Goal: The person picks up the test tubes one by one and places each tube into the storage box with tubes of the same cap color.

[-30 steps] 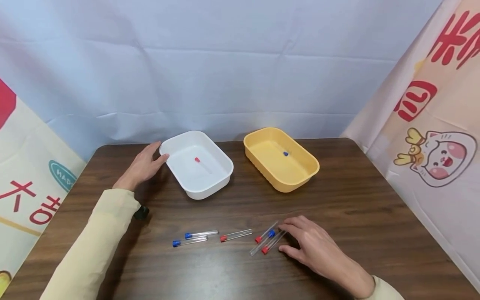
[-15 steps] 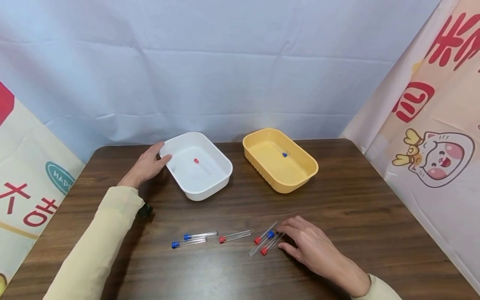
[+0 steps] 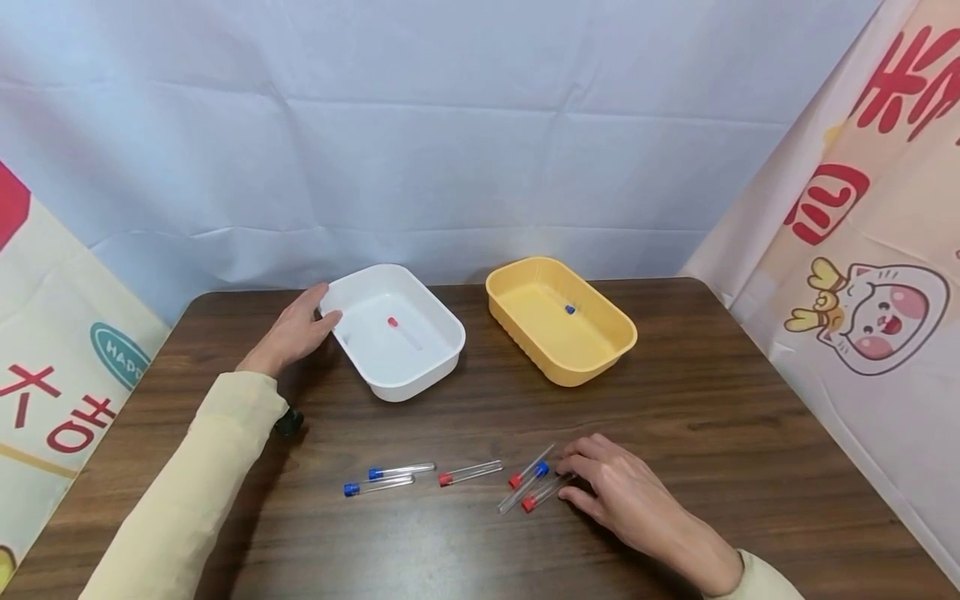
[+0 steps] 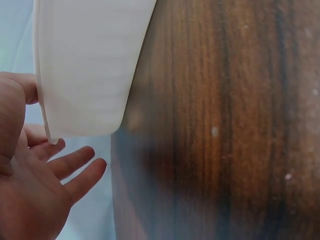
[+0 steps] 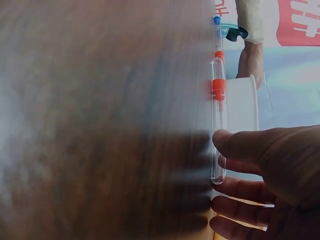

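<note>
At the back left, my left hand (image 3: 288, 333) grips the rim of a white plastic basin (image 3: 420, 377), thumb over the edge and other fingers outside. A red-capped test tube lies inside the basin. My right hand (image 3: 626, 496) is low over the table at the front right. Its thumb and index finger pinch the clear end of a red-capped test tube (image 5: 218, 112), whose cap points toward the front left. Beside that tube lie a blue-capped test tube (image 3: 517, 493) and another red-capped test tube (image 3: 534, 464), close together.
A yellow basin (image 3: 525, 337) with a blue-capped tube in it stands right of the white one. Two blue-capped tubes (image 3: 390, 482) and a red-capped tube (image 3: 472, 472) lie front left on the wooden table (image 3: 712, 400). A pale curtain (image 3: 450, 167) hangs behind.
The red-capped tube at my right hand has turned slightly, its clear end swinging toward me. My left thumb has moved a little further over the white basin's rim since one second ago.
</note>
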The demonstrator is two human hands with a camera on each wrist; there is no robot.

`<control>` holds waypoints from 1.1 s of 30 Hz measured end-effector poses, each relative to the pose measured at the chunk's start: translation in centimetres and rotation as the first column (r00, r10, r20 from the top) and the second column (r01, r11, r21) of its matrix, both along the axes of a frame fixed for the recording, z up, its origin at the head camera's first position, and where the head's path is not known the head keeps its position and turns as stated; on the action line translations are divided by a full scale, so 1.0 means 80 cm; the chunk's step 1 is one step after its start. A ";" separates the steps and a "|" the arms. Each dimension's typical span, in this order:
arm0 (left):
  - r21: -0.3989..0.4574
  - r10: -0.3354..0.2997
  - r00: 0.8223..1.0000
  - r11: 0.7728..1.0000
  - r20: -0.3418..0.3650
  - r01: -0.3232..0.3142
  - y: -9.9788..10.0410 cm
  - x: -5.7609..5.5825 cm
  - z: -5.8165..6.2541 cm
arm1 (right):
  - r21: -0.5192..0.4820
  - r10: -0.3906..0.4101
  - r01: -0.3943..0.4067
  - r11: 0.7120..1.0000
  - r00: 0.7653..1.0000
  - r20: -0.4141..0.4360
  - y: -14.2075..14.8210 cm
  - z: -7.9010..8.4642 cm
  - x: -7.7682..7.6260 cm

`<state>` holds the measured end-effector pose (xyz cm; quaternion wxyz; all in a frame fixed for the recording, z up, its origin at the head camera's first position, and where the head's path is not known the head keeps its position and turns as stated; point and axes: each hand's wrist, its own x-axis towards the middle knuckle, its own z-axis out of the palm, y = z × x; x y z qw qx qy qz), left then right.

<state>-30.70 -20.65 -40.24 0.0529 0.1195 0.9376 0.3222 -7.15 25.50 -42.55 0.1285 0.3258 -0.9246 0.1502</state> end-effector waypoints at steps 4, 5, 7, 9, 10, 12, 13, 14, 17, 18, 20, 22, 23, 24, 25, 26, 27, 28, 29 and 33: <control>-0.002 0.001 1.000 1.000 -0.002 -0.001 -0.001 0.003 -0.002 | 0.002 0.000 0.000 1.000 1.000 0.017 0.001 0.001 0.001; -0.003 0.002 1.000 1.000 -0.005 -0.002 -0.001 0.003 -0.002 | 0.003 -0.001 0.001 1.000 1.000 0.019 0.001 0.001 0.001; -0.003 0.003 1.000 1.000 -0.009 -0.003 -0.002 0.004 -0.002 | 0.006 -0.005 0.004 1.000 1.000 0.026 0.002 0.002 0.002; -0.003 0.005 1.000 1.000 -0.011 -0.005 -0.004 0.006 -0.002 | 0.009 -0.009 0.008 1.000 0.999 0.034 0.003 0.002 0.003; -0.004 0.006 1.000 1.000 -0.013 -0.006 -0.005 0.007 -0.002 | 0.011 -0.011 0.010 1.000 0.999 0.038 0.004 0.002 0.004; -0.006 0.008 1.000 1.000 -0.013 -0.008 -0.006 0.009 -0.002 | 0.014 -0.014 0.013 1.000 0.999 0.045 0.004 0.002 0.005; -0.007 0.007 1.000 1.000 -0.014 -0.007 -0.007 0.010 -0.002 | 0.015 -0.015 0.015 1.000 0.999 0.045 0.005 0.002 0.005; -0.009 0.006 1.000 1.000 -0.011 -0.006 -0.008 0.012 -0.002 | 0.016 -0.016 0.015 1.000 0.999 0.045 0.005 0.002 0.006; -0.020 0.000 1.000 1.000 -0.017 0.000 -0.011 0.016 -0.001 | 0.017 -0.017 0.016 1.000 0.999 0.038 0.006 0.002 0.008; -0.024 -0.002 1.000 1.000 -0.021 0.002 -0.012 0.018 -0.001 | 0.016 -0.016 0.015 1.000 0.999 0.036 0.006 0.002 0.008; -0.036 -0.008 1.000 0.999 -0.028 0.007 -0.014 0.021 0.000 | 0.013 -0.012 0.012 1.000 0.999 0.030 0.007 0.002 0.010; -0.046 -0.011 0.999 0.999 -0.034 0.009 -0.016 0.025 0.001 | 0.009 -0.010 0.010 1.000 1.000 0.026 0.008 0.002 0.011; -0.048 -0.010 0.999 0.999 -0.035 0.008 -0.017 0.027 0.001 | 0.008 -0.008 0.008 1.000 1.000 0.023 0.008 0.002 0.012; -0.050 -0.010 0.999 0.999 -0.035 0.008 -0.017 0.028 0.001 | 0.007 -0.008 0.008 1.000 1.000 0.019 0.009 0.002 0.013; -0.050 -0.009 0.999 0.999 -0.034 0.008 -0.018 0.030 0.001 | 0.007 -0.008 0.008 1.000 1.000 0.014 0.010 0.002 0.014; -0.049 -0.010 0.999 0.999 -0.034 0.008 -0.019 0.031 0.001 | 0.009 -0.008 0.008 1.000 1.000 0.009 0.011 0.002 0.014; -0.051 -0.011 0.999 0.999 -0.039 0.009 -0.019 0.033 0.001 | 0.008 -0.010 0.010 1.000 1.000 0.004 0.011 0.002 0.015; -0.056 -0.013 0.999 0.998 -0.046 0.011 -0.019 0.034 0.001 | 0.008 -0.011 0.011 1.000 1.000 -0.001 0.012 0.002 0.016; -0.065 -0.015 0.999 0.998 -0.048 0.012 -0.020 0.035 0.001 | 0.008 -0.013 0.013 1.000 1.000 -0.004 0.013 0.002 0.017; -0.110 -0.035 0.997 0.994 -0.073 0.026 -0.022 0.041 0.001 | 0.000 -0.028 0.028 1.000 1.000 0.003 0.016 0.002 0.021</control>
